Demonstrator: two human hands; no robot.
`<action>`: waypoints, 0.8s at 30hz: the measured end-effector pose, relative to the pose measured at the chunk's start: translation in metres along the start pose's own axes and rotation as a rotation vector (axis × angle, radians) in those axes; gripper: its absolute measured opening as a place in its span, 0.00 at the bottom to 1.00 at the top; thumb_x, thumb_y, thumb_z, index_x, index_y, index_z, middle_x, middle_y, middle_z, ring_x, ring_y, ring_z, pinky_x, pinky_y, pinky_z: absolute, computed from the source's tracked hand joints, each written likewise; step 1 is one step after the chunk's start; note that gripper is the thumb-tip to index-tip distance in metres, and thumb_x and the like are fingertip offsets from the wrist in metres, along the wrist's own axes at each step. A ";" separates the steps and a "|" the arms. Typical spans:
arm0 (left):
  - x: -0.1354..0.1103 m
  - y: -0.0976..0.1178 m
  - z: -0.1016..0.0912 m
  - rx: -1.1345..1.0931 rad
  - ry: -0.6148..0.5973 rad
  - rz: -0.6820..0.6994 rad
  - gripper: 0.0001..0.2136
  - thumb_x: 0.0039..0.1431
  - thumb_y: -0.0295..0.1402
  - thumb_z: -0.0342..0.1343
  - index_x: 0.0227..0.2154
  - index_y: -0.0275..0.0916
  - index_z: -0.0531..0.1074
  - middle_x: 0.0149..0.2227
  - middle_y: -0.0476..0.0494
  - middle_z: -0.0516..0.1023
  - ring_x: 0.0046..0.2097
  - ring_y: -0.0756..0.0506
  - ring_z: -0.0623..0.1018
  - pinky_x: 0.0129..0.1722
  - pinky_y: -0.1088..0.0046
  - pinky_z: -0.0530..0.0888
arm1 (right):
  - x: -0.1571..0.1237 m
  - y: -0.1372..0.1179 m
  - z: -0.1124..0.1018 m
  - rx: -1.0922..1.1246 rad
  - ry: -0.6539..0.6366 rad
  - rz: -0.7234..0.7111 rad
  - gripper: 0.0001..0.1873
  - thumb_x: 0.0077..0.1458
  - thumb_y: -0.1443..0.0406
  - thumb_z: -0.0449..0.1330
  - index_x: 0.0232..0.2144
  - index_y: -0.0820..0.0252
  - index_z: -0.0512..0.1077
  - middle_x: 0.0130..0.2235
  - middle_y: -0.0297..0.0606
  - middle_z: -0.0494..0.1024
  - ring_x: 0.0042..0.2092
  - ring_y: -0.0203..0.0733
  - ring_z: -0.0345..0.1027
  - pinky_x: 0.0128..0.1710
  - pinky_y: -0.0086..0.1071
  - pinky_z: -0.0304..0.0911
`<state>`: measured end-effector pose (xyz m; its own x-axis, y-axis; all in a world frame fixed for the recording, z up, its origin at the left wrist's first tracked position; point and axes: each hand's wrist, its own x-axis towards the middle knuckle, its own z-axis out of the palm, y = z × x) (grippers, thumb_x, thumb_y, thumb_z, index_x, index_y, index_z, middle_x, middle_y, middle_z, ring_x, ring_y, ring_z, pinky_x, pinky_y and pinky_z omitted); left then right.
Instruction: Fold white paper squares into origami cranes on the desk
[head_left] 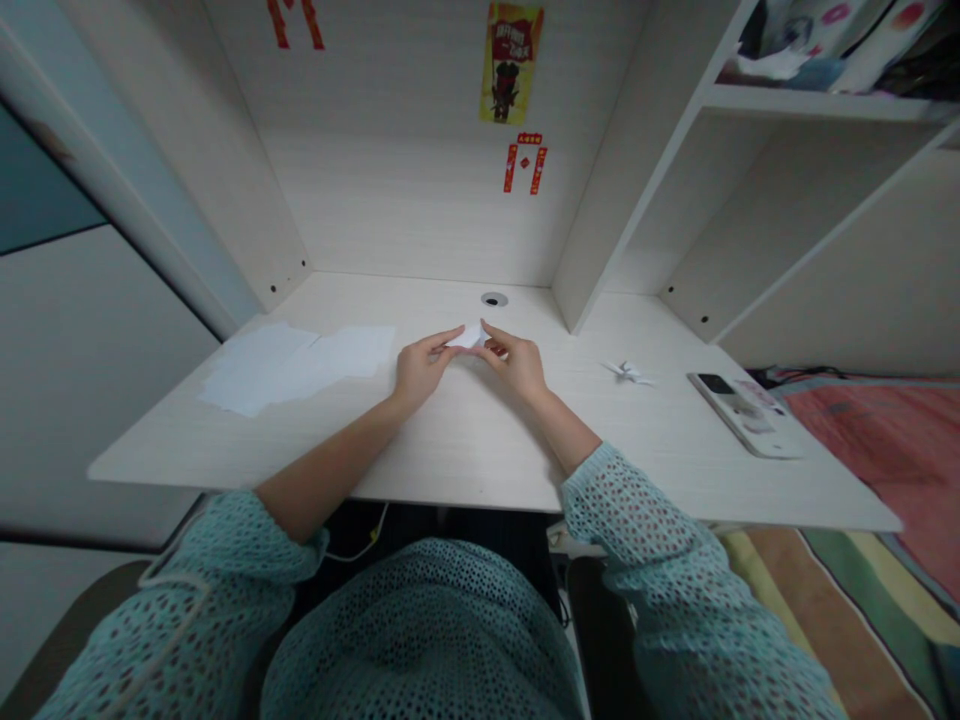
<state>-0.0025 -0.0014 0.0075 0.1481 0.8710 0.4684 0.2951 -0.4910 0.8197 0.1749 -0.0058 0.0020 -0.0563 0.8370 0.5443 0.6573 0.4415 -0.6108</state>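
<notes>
Between my two hands is a small folded piece of white paper, raised just over the desk. My left hand pinches its left side between thumb and fingers. On the right side, my right hand grips it the same way, with the index finger up at its top corner. The fingers partly cover the paper, so its full folded shape is hidden. Several loose sheets of white paper lie overlapping to the left of my left hand. Right of my right hand rests a small folded white paper figure.
A phone in a pale case lies near the right end of the white desk. Behind my hands is a round cable hole. An upright panel with shelves stands at the right. Red and yellow stickers mark the back wall.
</notes>
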 end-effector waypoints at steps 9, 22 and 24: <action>-0.006 0.008 -0.002 0.113 -0.022 0.193 0.14 0.54 0.36 0.58 0.45 0.48 0.75 0.49 0.50 0.75 0.52 0.45 0.74 0.56 0.65 0.66 | 0.000 0.003 0.003 0.049 0.037 0.038 0.16 0.51 0.60 0.58 0.43 0.56 0.70 0.33 0.36 0.79 0.34 0.41 0.74 0.36 0.34 0.67; -0.009 0.016 -0.002 0.193 -0.029 0.261 0.15 0.52 0.42 0.59 0.43 0.47 0.76 0.48 0.46 0.76 0.50 0.43 0.74 0.52 0.67 0.68 | -0.004 -0.002 0.005 0.108 0.064 0.031 0.09 0.49 0.65 0.55 0.36 0.54 0.67 0.34 0.34 0.78 0.35 0.40 0.73 0.37 0.33 0.66; -0.009 0.014 -0.002 0.211 -0.024 0.264 0.14 0.53 0.42 0.59 0.43 0.48 0.76 0.48 0.47 0.76 0.49 0.43 0.75 0.51 0.66 0.68 | -0.004 -0.003 0.005 0.109 0.068 0.029 0.09 0.49 0.65 0.55 0.36 0.54 0.67 0.34 0.33 0.78 0.35 0.39 0.73 0.38 0.32 0.66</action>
<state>-0.0015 -0.0161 0.0154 0.2665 0.7159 0.6453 0.4322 -0.6872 0.5839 0.1692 -0.0092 -0.0008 0.0148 0.8276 0.5612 0.5721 0.4533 -0.6835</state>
